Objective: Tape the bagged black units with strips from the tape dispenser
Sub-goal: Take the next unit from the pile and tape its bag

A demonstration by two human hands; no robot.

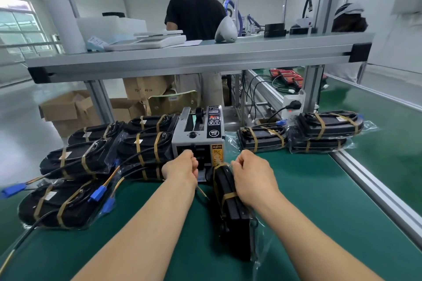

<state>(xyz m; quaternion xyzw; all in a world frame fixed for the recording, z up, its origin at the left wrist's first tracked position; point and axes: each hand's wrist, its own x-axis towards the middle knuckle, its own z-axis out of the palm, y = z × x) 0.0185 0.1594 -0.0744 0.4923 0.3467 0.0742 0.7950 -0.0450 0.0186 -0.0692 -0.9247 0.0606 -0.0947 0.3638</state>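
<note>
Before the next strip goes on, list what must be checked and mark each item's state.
1. Left hand at the outlet of the tape dispenser: ok.
2. Strip pinched in that hand: cannot tell, the curled fingers hide it.
3. Right hand grips the bagged unit: ok, it stands on edge on the green mat.
4. Tape on the unit so far: ok, two tan bands show.
5. Blue connectors away from the unit: ok, they lie left of the left forearm.
</note>
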